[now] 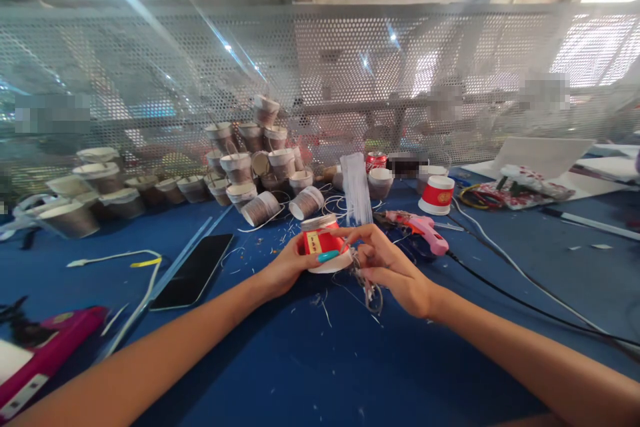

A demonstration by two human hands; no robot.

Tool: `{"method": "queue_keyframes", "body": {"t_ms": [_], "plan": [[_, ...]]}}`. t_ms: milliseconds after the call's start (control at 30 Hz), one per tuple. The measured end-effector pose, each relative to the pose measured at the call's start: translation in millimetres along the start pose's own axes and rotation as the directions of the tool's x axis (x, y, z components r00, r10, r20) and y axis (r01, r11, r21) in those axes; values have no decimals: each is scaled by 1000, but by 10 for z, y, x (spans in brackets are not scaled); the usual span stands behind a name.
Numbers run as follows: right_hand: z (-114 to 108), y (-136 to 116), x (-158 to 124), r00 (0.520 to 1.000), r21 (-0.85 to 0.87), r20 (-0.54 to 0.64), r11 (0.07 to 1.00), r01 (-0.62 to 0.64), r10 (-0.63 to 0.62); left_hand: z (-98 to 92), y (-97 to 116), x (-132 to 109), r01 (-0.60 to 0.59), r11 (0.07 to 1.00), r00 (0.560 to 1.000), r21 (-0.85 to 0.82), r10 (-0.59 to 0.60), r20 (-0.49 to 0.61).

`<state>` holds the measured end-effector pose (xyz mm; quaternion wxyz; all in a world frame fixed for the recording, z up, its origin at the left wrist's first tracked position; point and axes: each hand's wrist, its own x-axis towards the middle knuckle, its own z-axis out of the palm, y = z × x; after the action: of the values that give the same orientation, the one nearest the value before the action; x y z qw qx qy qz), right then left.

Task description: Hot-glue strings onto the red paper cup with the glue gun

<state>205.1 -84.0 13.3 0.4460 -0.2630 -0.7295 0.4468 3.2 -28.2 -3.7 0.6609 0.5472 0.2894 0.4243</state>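
Observation:
My left hand (290, 265) is closed around the left side of a red and white paper cup (327, 238), which is tilted over the blue table. A turquoise nail shows on its thumb, against the cup's front. My right hand (393, 267) bends around the cup's right side, the index finger touching the red band. Below its curled fingers hangs a greyish, looped, tangled bundle (371, 295) whose kind I cannot make out. Just behind the right hand lie a pink glue gun (420, 227) and a bundle of clear strips (356, 188).
Several grey-brown small buckets (237, 168) are stacked at the back. A phone (193, 272) lies left, beside a white cable (150, 290). Another red and white cup (437, 195) stands behind the glue gun, near a soda can (376, 161). A perforated metal screen (345, 73) rises behind.

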Motion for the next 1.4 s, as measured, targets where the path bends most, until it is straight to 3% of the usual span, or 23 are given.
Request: {"method": "queue_keyframes", "body": {"t_ms": [100,233,433,600,667,733,800,900,1000,1200,1400], "plan": [[-1,-5,14,998,107,-56,994,-14,20,17,26,-7,1,1000,1000,3,-1,29],[-20,-1,32,993,120,-108,992,-36,49,53,69,-10,3,1000,997,14,-4,77],[-51,5,55,980,155,-178,986,-58,85,23,42,-2,13,1000,999,-24,-12,43],[-82,29,72,944,133,-301,986,-102,138,4,16,4,1,997,997,-71,5,82],[-92,38,67,927,134,-360,989,-64,109,2,17,13,15,997,998,-78,-10,69],[-91,40,51,943,155,-328,988,1,51,-1,20,23,32,995,998,-93,-27,55],[-72,37,31,978,182,-205,983,15,23,-6,24,25,42,993,998,-107,-36,58],[-23,35,8,997,188,-46,981,-54,63,-15,27,13,39,994,996,-104,-31,81],[18,31,7,995,201,17,975,-98,96,-23,23,-5,21,997,994,-77,-13,105],[12,-7,48,995,275,18,957,-97,96,-17,47,-9,29,1000,986,-9,-28,167],[-47,48,86,985,313,-102,944,-101,139,-5,72,-22,55,998,988,-43,-49,146]]}}
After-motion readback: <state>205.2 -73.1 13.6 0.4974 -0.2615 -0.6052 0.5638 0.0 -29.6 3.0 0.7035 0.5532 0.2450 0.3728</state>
